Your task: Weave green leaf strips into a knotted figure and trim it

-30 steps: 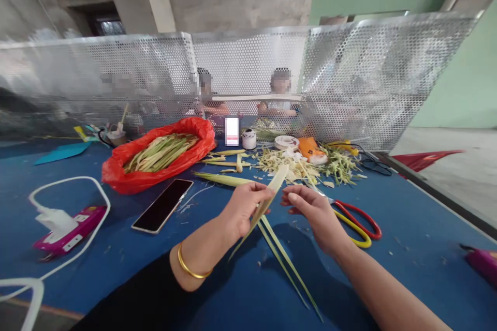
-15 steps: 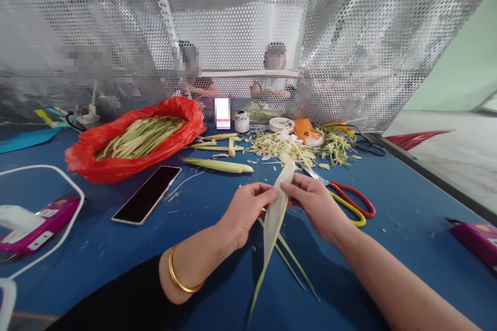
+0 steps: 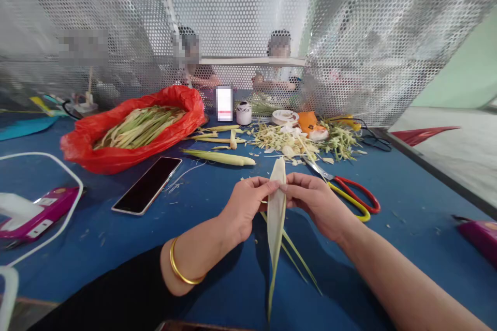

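Between my two hands is a pale corn husk [image 3: 275, 222], broad near the top and tapering to a narrow greenish tail that hangs toward the table's near edge. My left hand [image 3: 248, 204] pinches its left edge with thumb and fingers. From the other side, my right hand [image 3: 314, 197] pinches it at about the same height, thumbs nearly meeting. Thin green strips [image 3: 297, 261] show behind the husk; their upper ends are hidden by my hands. Scissors [image 3: 351, 191] with red and yellow handles lie just beyond my right hand.
A red plastic bag [image 3: 79, 150] of long husks and a phone [image 3: 147, 186] lie left. Whole husks [image 3: 217, 158] and a scrap pile [image 3: 279, 139] are ahead, before a perforated metal screen [image 3: 240, 15]. Purple power strips [image 3: 42, 214] sit at both sides. Two people sit behind the screen.
The husk has swung more upright, its tail moving right and its top shifting left. Both hands keep their pinch, thumbs now closer together. The view has tilted down slightly.
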{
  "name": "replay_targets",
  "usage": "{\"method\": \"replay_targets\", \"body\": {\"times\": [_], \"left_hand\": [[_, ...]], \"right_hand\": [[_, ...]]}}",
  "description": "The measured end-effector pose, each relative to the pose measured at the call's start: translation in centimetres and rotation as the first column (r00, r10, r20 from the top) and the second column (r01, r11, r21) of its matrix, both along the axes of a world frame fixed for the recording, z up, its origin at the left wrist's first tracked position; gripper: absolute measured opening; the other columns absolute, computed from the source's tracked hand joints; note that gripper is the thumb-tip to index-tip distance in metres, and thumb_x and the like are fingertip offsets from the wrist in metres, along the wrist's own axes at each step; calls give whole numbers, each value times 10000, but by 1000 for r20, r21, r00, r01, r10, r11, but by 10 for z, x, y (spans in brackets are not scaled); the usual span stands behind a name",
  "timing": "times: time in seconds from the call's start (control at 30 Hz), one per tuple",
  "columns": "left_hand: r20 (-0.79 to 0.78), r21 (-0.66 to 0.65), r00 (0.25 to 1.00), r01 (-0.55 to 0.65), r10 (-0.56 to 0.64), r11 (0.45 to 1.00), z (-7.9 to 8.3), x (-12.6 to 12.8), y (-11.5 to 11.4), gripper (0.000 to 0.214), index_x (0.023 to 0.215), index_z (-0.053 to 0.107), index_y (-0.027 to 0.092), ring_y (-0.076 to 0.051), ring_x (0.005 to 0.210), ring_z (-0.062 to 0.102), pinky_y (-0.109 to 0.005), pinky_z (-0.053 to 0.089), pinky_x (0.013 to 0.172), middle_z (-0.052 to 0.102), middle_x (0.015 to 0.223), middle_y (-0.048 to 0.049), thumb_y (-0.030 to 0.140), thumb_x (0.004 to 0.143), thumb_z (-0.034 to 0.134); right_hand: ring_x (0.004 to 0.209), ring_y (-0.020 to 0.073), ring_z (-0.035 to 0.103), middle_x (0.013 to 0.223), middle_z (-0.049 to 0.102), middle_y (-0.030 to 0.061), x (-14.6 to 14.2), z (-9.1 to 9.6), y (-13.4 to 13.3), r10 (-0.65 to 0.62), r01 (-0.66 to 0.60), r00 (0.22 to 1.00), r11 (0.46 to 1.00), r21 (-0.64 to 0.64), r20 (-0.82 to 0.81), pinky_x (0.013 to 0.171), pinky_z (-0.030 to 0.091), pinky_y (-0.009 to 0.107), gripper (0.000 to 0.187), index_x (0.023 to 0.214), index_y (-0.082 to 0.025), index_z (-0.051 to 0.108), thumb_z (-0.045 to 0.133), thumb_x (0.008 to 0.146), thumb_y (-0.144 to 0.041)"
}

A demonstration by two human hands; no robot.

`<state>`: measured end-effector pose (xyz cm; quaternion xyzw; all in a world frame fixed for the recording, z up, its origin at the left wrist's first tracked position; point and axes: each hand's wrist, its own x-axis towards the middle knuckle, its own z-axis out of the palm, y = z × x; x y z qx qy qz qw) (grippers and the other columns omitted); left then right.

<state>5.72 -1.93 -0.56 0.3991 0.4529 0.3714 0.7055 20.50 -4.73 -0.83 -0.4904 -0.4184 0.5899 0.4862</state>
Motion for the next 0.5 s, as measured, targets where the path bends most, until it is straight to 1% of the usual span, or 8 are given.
{"method": "replay_targets", "body": {"times": [0.13, 0.23, 0.37, 0.5], "left_hand": [[12, 0, 999, 32, -32, 999, 1, -1, 0, 244, 700, 631, 144, -135, 579, 576, -270, 473, 594, 635, 629, -22, 350, 685, 761], [47, -33, 998, 49, -48, 998, 2, 0, 0, 227, 702, 631, 145, -129, 571, 564, -277, 473, 610, 629, 627, -16, 335, 694, 756], [99, -89, 993, 78, -69, 993, 4, 0, 0, 197, 669, 623, 148, -114, 533, 535, -260, 449, 583, 603, 587, -2, 307, 728, 723], [134, -131, 989, 79, -61, 988, 5, 0, 0, 187, 646, 612, 147, -103, 525, 527, -243, 441, 570, 588, 569, 8, 270, 760, 695]], "right_hand": [[603, 96, 534, 651, 618, -11, 2, -1, 1, 6, -9, 997, 999, -36, -74, 636, 437, 240, 265, 693, -156, 670, 813, 643, -373], [619, 102, 562, 683, 645, 0, 3, -2, 2, 11, -21, 990, 998, -67, -140, 663, 459, 246, 269, 713, -155, 692, 833, 628, -368], [604, 83, 572, 675, 648, -12, 4, -5, 2, 15, -38, 972, 995, -93, -233, 656, 469, 221, 239, 712, -153, 697, 847, 628, -319], [575, 69, 577, 653, 653, -18, 3, -6, 1, 29, -62, 955, 993, -102, -295, 625, 474, 196, 215, 715, -143, 704, 848, 634, -282]]}}
